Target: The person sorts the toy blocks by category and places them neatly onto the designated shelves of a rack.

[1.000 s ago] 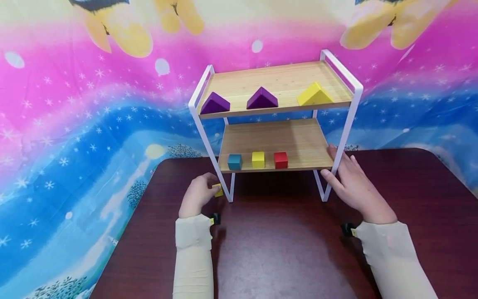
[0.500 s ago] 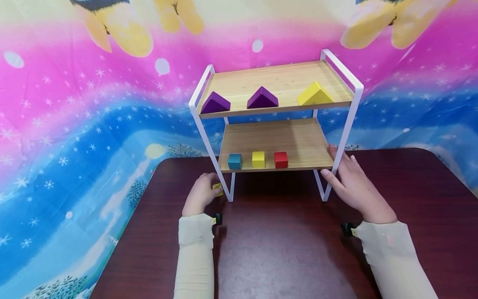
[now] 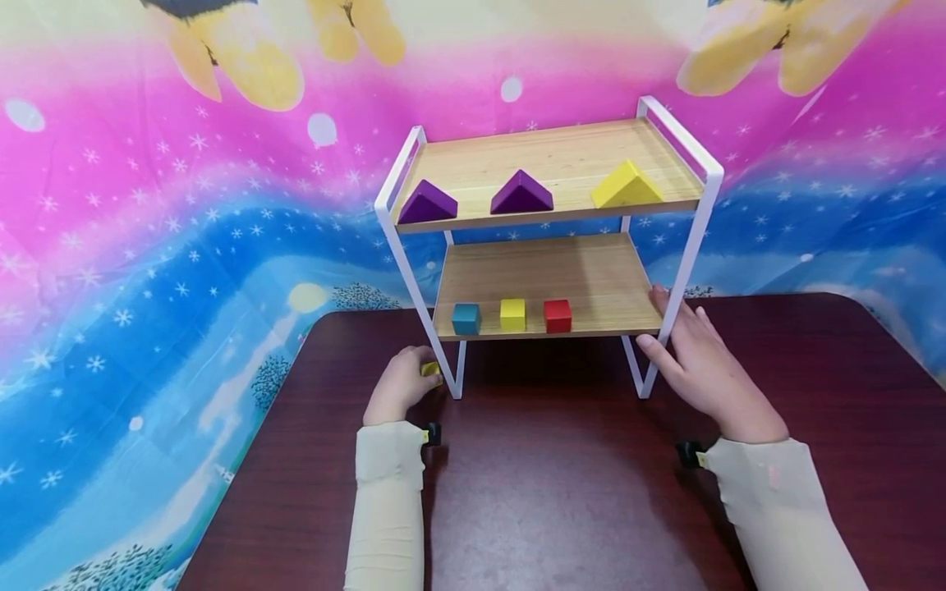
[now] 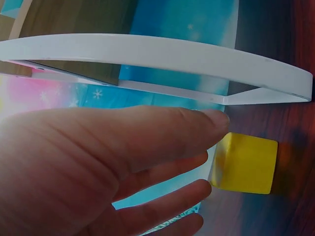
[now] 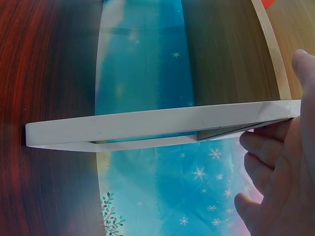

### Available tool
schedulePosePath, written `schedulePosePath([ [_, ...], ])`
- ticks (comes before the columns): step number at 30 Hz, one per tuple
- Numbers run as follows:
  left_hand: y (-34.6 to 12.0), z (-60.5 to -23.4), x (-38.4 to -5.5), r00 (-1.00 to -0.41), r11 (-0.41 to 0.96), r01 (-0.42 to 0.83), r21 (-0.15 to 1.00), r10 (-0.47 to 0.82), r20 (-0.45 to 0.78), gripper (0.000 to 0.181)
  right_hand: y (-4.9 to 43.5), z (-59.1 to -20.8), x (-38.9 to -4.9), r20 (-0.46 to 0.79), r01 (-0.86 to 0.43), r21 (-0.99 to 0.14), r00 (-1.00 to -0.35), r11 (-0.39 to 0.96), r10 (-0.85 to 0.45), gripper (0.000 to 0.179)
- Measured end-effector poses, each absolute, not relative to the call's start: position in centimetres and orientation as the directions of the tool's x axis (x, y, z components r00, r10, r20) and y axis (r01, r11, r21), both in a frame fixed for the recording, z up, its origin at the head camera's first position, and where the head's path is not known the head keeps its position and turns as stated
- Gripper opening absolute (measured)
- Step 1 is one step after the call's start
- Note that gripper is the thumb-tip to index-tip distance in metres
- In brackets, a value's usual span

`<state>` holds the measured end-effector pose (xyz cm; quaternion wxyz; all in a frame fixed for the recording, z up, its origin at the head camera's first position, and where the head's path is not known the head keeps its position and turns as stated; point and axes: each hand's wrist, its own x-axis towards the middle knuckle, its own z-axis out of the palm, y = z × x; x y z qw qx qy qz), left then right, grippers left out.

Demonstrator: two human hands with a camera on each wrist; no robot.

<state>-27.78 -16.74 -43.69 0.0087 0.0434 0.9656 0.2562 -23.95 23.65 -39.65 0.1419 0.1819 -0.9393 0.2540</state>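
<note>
A two-tier rack [image 3: 408,275] with wooden shelves and a white metal frame stands on the table. Left of its front foot, my left hand [image 3: 399,384] is at a yellow cube [image 4: 248,164]. The left wrist view shows that cube on the tabletop just beyond my fairly straight fingers, thumb tip near its corner; contact is unclear. My right hand [image 3: 705,369] holds the rack's right side at the lower shelf, thumb in front of the post and fingers behind. The lower shelf carries a teal cube [image 3: 466,319], a yellow cube [image 3: 512,315] and a red cube [image 3: 557,317].
On the upper shelf sit two purple triangular blocks, one left [image 3: 429,203] and one central [image 3: 521,193], plus a yellow triangular block [image 3: 628,185] at right. Behind the dark red-brown table [image 3: 547,476] hangs a colourful patterned cloth [image 3: 222,164].
My left hand has shifted slightly right, closer to the rack's left leg, around the yellow cube. My right hand and the blocks on the shelves have stayed in place.
</note>
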Motion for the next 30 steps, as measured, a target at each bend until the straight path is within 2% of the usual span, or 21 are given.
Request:
schedulePosePath([
  [11,-16.61,-43.66,-27.85,-0.996,0.866,0.042,0.498,0.074,-0.044,0.036,23.72,-39.8,-23.95,0.359,-0.411,-0.426,-0.895,0.806,-0.266,0.07],
  [30,-16.22,-44.38,-28.13,-0.997,0.878,0.042,0.477,0.065,-0.033,0.035,23.67,-39.84,-24.06,0.347,-0.406,-0.432,-0.899,0.805,-0.267,0.069],
])
